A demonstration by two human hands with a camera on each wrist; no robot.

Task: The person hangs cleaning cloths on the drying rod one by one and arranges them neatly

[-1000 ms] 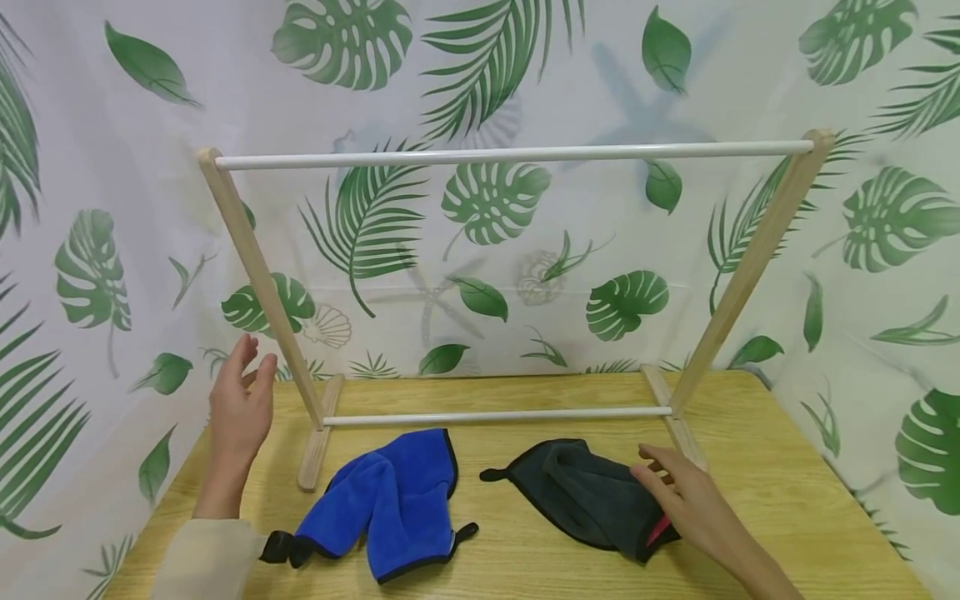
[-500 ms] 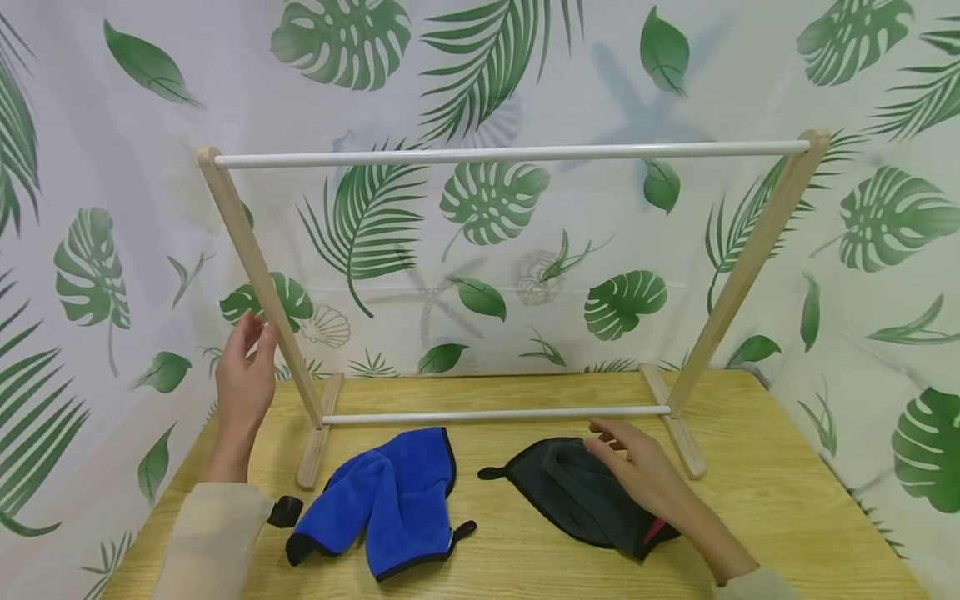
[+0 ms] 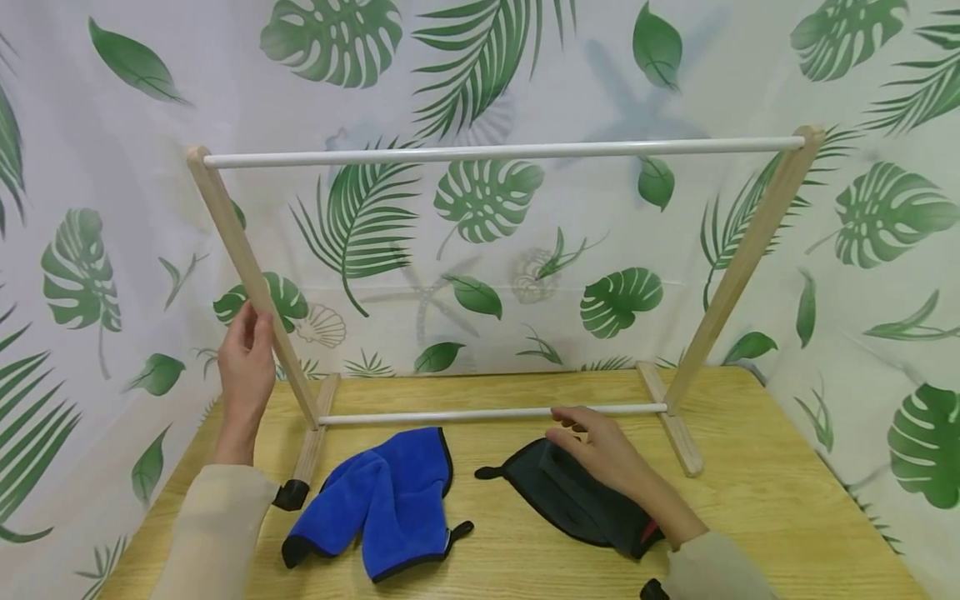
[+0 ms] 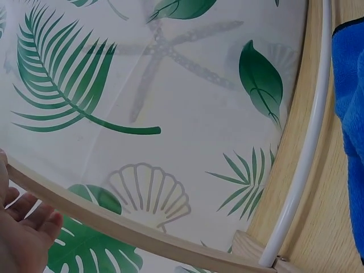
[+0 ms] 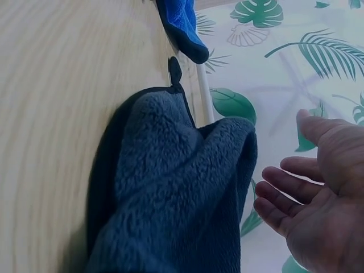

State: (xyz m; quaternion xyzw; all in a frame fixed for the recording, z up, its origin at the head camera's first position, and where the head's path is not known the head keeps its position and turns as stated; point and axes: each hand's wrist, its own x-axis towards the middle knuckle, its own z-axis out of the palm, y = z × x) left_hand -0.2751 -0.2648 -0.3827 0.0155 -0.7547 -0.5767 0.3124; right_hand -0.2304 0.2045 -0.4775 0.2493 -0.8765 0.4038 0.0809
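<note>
While the left hand (image 3: 246, 358) is at the left upright (image 3: 238, 250) of a wooden rack, its fingers are loosely bent and spread, not wrapped round the wood; whether a fingertip touches it I cannot tell. The right hand (image 3: 611, 454) hangs over the dark grey cloth (image 3: 536, 483), clear of it in the right wrist view, its fingers slightly curved, the thumb apart, nothing between them. That cloth lies folded on the worktop (image 3: 757, 500), in front of the rack's white lower bar (image 3: 480, 415), its black loop pointing left and a red patch showing at its near right corner. Left of it, well apart, the crumpled blue cloth (image 3: 405, 500) lies with black edging. A white top bar (image 3: 495, 153) joins the uprights, before a leaf-patterned backdrop (image 3: 225, 75).
</note>
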